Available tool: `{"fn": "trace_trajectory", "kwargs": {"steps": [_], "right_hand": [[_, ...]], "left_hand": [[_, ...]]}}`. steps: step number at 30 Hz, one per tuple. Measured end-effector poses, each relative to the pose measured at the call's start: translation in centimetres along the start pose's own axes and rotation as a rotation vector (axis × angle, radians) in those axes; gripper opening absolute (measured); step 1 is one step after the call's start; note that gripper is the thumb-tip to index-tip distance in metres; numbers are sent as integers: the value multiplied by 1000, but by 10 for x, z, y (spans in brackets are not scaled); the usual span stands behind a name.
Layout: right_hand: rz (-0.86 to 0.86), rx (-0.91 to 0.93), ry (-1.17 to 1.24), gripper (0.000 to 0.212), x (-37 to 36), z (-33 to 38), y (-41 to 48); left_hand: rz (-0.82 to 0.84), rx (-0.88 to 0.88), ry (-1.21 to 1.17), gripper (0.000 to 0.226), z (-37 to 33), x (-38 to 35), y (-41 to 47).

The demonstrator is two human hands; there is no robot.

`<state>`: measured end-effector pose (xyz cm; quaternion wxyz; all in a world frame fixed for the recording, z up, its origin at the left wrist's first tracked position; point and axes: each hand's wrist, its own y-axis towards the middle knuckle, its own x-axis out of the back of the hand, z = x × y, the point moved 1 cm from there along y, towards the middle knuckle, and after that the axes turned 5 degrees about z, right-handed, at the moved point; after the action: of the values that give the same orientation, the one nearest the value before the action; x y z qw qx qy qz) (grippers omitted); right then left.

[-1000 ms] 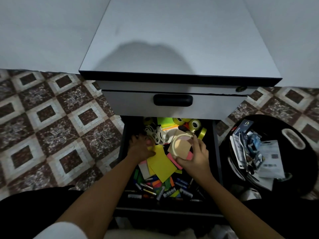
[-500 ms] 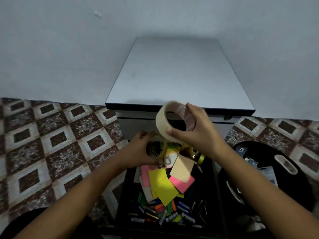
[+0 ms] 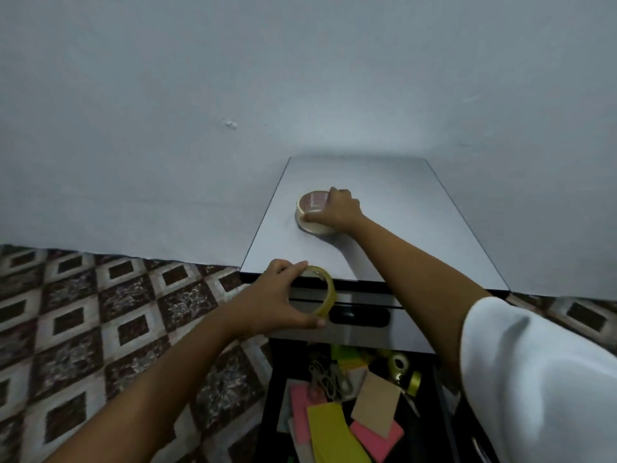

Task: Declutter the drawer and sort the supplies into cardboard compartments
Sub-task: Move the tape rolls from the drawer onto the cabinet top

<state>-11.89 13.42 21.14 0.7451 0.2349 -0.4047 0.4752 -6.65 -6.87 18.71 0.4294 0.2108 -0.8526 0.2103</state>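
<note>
The right hand (image 3: pixel 337 210) curls round a masking tape roll (image 3: pixel 312 203) lying flat on the cabinet top (image 3: pixel 400 235) — seemingly a staging spot. The left hand (image 3: pixel 277 295) pinches a yellowish tape roll (image 3: pixel 329 292) by its rim at the top's front edge, probably headed there too. The open drawer (image 3: pixel 271 412) below holds sticky notes (image 3: pixel 329 432).

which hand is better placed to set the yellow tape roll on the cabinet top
Left: the left hand grips the yellow tape roll near the cabinet top, while the right hand holds the beige tape roll on it.
</note>
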Motion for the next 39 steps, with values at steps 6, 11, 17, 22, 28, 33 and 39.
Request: {"fn": "trace_trajectory", "kwargs": {"steps": [6, 11, 17, 22, 28, 33, 39], "right_hand": [[38, 54, 201, 89, -4, -13, 10], [-19, -7, 489, 66, 7, -36, 7], [-24, -57, 588, 50, 8, -52, 9], [-9, -15, 600, 46, 10, -52, 5], [82, 93, 478, 59, 5, -52, -2], [-6, 128, 498, 46, -9, -30, -4], [-13, 105, 513, 43, -15, -16, 1]], "left_hand": [[-115, 39, 30, 99, -2, 53, 23], [-183, 64, 22, 98, -10, 92, 86], [-102, 92, 36, 102, -15, 94, 157], [-91, 86, 7, 100, -6, 87, 171], [-355, 157, -494, 52, 21, 89, 156], [-441, 265, -857, 11, 44, 82, 152], [-494, 264, -873, 9, 51, 84, 149]]}}
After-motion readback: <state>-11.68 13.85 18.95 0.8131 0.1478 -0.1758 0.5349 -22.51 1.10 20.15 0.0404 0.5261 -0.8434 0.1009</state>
